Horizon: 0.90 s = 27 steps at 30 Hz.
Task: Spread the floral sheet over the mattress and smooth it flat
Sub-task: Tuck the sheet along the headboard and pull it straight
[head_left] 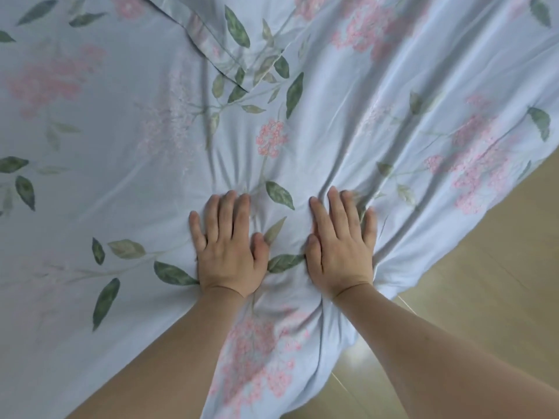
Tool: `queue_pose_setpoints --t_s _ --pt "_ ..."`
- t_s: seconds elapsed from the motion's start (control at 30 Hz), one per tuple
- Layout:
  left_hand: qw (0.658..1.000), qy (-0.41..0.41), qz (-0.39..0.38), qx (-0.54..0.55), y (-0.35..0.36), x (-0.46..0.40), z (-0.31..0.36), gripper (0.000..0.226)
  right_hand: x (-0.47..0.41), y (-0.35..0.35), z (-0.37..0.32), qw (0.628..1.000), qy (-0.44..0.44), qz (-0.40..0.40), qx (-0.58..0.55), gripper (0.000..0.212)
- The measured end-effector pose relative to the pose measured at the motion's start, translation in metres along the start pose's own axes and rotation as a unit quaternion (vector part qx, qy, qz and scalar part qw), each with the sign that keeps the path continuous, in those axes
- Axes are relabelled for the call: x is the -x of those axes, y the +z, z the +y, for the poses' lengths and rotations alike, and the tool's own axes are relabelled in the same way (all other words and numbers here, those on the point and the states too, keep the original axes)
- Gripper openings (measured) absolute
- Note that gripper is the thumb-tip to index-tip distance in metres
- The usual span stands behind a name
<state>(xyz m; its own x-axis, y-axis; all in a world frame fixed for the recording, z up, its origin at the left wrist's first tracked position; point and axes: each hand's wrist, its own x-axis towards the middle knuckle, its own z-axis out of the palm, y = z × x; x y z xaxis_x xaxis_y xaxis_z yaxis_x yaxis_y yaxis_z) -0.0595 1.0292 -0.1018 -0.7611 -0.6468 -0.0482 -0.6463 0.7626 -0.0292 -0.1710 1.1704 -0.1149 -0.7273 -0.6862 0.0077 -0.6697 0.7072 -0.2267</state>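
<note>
Already the floral sheet (302, 122) covers the bed across nearly the whole view, so the spreading looks mostly done, while the smoothing, as I judge it, is only part way. To the left of the hands the cloth lies fairly flat, with only faint ripples. Ahead of the hands and off to the right it is bunched: long creases fan out from the fingertips and run toward the right edge, where the sheet hangs over the side above the wooden floor (484, 282). Near the top, left of centre, a hemmed edge (211, 49) is folded back over the cloth and has yet to be laid out. No bare mattress shows, so I cannot tell how squarely the sheet sits on it. Both hands rest on the sheet near its right side, close to the person, side by side with a narrow strip of cloth between them. The left hand (228, 249) lies palm down with straight fingers, pressing on the fabric. The right hand (341, 246) does the same, fingers straight and slightly spread, its outer edge touching the deepest folds. Neither hand grips or pinches anything. What is left, I judge, is pushing those creases out and flattening the folded-back edge.
</note>
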Motion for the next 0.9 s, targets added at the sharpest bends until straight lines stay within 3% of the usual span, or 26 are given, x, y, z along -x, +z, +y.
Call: queue_pose_setpoints --t_s 0.2,0.33,0.4,0.47,0.53,0.63,0.73,0.8,0.9 --pt "1.000 0.005 0.005 0.003 -0.002 -0.003 0.000 0.069 -0.005 -0.006 -0.002 0.997 0.008 -0.073 0.017 0.061" --pt "1.000 -0.002 0.001 0.019 -0.007 -0.003 0.001 0.068 -0.014 -0.048 0.021 0.990 0.007 -0.081 -0.118 0.052" --pt "1.000 -0.004 -0.017 0.014 -0.008 -0.002 0.000 0.066 -0.020 -0.070 0.051 0.984 0.111 0.009 -0.140 0.046" --pt "1.000 -0.008 -0.022 0.008 -0.009 -0.002 0.004 0.064 -0.029 -0.092 0.089 0.944 0.309 0.072 -0.096 0.054" --pt "1.000 -0.026 -0.017 0.004 -0.012 -0.005 0.012 0.063 -0.037 -0.109 0.117 0.879 0.455 -0.039 -0.137 0.064" --pt "0.996 -0.080 0.012 0.048 -0.038 -0.007 0.050 0.060 -0.045 -0.113 0.144 0.830 0.470 -0.195 -0.228 0.052" --pt "0.992 0.060 0.019 0.111 -0.079 0.004 0.123 0.042 -0.055 -0.111 0.149 0.826 0.452 -0.207 -0.265 0.028" --pt "0.978 0.167 -0.061 0.105 -0.087 0.016 0.169 0.041 -0.055 -0.118 0.156 0.822 0.438 -0.232 -0.280 0.018" --pt "0.959 0.188 -0.211 0.001 -0.096 0.017 0.209 0.038 -0.040 -0.146 0.187 0.842 0.390 -0.283 -0.243 0.021"
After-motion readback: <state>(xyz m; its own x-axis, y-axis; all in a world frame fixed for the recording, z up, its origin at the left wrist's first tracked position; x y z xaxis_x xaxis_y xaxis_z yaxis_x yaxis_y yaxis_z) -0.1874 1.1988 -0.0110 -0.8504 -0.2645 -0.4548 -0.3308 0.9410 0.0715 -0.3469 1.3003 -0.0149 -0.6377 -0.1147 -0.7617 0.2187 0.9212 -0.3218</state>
